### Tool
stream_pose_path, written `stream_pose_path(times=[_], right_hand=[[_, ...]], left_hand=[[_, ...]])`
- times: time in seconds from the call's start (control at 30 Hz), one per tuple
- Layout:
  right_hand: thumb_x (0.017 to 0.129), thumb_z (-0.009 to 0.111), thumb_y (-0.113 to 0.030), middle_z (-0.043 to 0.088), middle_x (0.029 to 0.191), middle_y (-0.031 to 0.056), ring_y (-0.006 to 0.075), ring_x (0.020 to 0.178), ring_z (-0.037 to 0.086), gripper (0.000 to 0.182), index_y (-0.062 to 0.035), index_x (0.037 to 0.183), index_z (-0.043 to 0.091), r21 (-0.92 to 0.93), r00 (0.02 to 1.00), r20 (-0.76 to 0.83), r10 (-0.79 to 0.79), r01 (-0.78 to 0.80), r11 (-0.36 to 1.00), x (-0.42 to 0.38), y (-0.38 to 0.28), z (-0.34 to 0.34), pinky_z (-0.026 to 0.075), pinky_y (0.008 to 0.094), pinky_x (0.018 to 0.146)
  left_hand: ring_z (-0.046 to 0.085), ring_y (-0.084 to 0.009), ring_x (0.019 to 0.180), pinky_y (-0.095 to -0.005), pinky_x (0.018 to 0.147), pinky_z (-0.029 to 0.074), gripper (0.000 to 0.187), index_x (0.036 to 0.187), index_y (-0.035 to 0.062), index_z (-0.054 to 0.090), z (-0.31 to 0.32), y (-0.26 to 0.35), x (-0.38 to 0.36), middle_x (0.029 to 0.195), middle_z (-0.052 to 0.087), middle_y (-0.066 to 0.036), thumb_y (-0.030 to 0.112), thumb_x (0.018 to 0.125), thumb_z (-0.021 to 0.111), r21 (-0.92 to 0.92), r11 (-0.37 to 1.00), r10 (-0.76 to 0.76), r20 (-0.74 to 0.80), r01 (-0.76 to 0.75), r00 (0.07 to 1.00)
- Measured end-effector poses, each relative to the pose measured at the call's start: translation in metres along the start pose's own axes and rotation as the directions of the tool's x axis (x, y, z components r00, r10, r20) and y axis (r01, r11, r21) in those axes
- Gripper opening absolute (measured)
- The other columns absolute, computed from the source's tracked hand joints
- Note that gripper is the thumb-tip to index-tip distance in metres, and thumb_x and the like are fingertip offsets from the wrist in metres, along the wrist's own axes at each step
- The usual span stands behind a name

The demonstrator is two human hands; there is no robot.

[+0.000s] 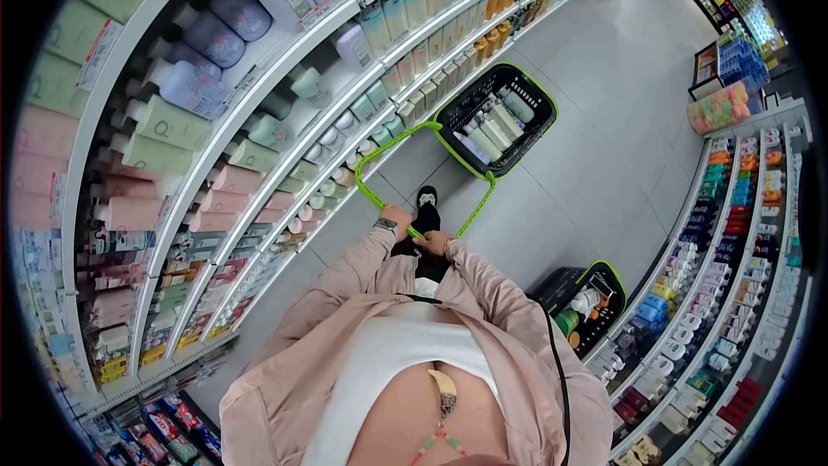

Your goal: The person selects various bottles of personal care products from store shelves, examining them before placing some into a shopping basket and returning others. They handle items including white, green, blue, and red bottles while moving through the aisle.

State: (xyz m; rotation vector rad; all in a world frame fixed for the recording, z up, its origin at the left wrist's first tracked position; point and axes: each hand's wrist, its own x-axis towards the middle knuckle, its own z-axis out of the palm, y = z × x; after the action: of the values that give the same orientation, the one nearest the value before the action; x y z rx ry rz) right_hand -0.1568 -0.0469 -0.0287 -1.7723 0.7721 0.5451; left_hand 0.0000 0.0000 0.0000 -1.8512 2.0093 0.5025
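My left hand [396,219], with a watch on its wrist, is closed round the green handle [373,192] of a black shopping basket [536,140]. My right hand [435,242] grips the same handle close by, near its lower end. The basket stands on the floor ahead of me, its handle stretched back toward my body. Several pale bottles [494,129] and boxes lie inside it, white, green and lilac. One of my shoes [427,198] shows on the floor under the handle.
Curved shelves [259,78] of pump bottles and tubes run along the left. On the right stand shelves [724,276] of small bottles. A second black and green basket [595,302] with goods in it is on the floor at my right. Grey floor tiles [595,181] lie between.
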Motion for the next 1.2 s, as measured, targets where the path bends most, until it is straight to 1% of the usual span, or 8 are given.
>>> stream_pose_path(times=[0.07,0.1,0.2,0.3,0.6,0.67,1.03,1.2], right_hand=[[0.076,0.039,-0.060,0.061,0.076,0.0153,0.0267,0.074,0.059,0.061,-0.0027,0.080,0.061,-0.046,0.995,-0.052,-0.085,0.082,0.996,0.022,-0.022,0.011,0.043,0.0342,0.071],[0.076,0.039,-0.060,0.061,0.076,0.0153,0.0267,0.074,0.059,0.061,-0.0027,0.080,0.061,-0.120,0.998,-0.025,0.054,-0.057,0.991,-0.047,0.043,0.013,0.043,0.0342,0.071],[0.079,0.039,-0.056,0.061,0.075,0.0131,0.0216,0.070,0.059,0.059,-0.0010,0.081,0.062,0.125,0.975,0.215,-0.059,0.032,0.992,-0.016,0.005,0.048,0.043,0.0328,0.072],[0.081,0.038,-0.052,0.060,0.084,0.0135,0.0225,0.077,0.055,0.058,0.0022,0.090,0.058,0.084,0.924,0.354,-0.142,0.120,0.989,-0.019,-0.011,0.054,0.041,0.0324,0.071],[0.074,0.052,-0.041,0.060,0.086,0.0125,0.0208,0.076,0.056,0.049,0.0011,0.098,0.057,-0.231,0.800,0.592,-0.103,0.291,0.928,0.011,-0.074,0.101,0.043,0.0325,0.067],[0.073,0.054,-0.040,0.060,0.083,0.0116,0.0206,0.073,0.056,0.047,0.0001,0.096,0.058,-0.222,0.819,0.567,-0.087,0.253,0.941,0.020,-0.086,0.127,0.043,0.0332,0.064],[0.075,0.056,-0.034,0.060,0.079,0.0138,0.0234,0.073,0.056,0.038,0.0003,0.091,0.058,-0.110,0.895,0.330,-0.300,0.352,0.930,0.026,-0.141,0.237,0.042,0.0331,0.067],[0.077,0.054,-0.031,0.062,0.079,0.0089,0.0167,0.070,0.058,0.033,-0.0010,0.090,0.059,0.005,0.918,0.380,-0.116,0.123,0.992,0.044,-0.140,0.267,0.046,0.0288,0.064]], left_hand=[[0.058,-0.0239,0.079,-0.0378,0.073,0.039,0.016,0.074,0.0152,0.064,0.003,-0.026,-0.014,0.073,0.061,-0.007,0.026,0.066,0.056,0.022,1.000,-0.012,-0.022,0.012,1.000],[0.058,-0.0239,0.079,-0.0378,0.073,0.039,0.016,0.074,0.0152,0.064,0.019,0.064,-0.007,0.073,0.061,-0.007,0.026,0.066,0.056,-0.123,0.991,0.038,-0.068,-0.046,0.997],[0.058,-0.0238,0.078,-0.0381,0.072,0.039,0.016,0.075,0.0173,0.064,0.030,0.023,-0.050,0.075,0.062,-0.007,0.027,0.065,0.057,-0.057,0.997,-0.049,0.158,0.059,0.986],[0.059,-0.0225,0.079,-0.0380,0.072,0.038,0.016,0.076,0.0174,0.064,0.037,0.018,-0.077,0.076,0.062,-0.006,0.026,0.064,0.057,-0.108,0.992,-0.044,0.218,0.069,0.975],[0.058,-0.0227,0.076,-0.0349,0.072,0.038,0.010,0.070,0.0152,0.063,0.079,-0.007,-0.139,0.073,0.061,-0.007,0.019,0.064,0.056,-0.054,0.985,-0.161,0.041,0.163,0.986],[0.057,-0.0228,0.074,-0.0348,0.070,0.038,0.008,0.067,0.0145,0.062,0.097,-0.016,-0.157,0.070,0.061,-0.006,0.016,0.064,0.055,-0.078,0.989,-0.135,-0.103,0.127,0.986],[0.056,-0.0198,0.080,-0.0345,0.079,0.034,0.016,0.070,0.0154,0.064,0.168,-0.066,-0.241,0.074,0.062,-0.004,0.016,0.071,0.048,-0.046,0.968,-0.247,-0.012,0.247,0.969],[0.051,-0.0162,0.092,-0.0381,0.095,0.022,0.024,0.076,0.0157,0.066,0.213,-0.097,-0.287,0.076,0.062,-0.001,0.014,0.076,0.042,0.092,0.934,-0.350,0.045,0.345,0.936]])
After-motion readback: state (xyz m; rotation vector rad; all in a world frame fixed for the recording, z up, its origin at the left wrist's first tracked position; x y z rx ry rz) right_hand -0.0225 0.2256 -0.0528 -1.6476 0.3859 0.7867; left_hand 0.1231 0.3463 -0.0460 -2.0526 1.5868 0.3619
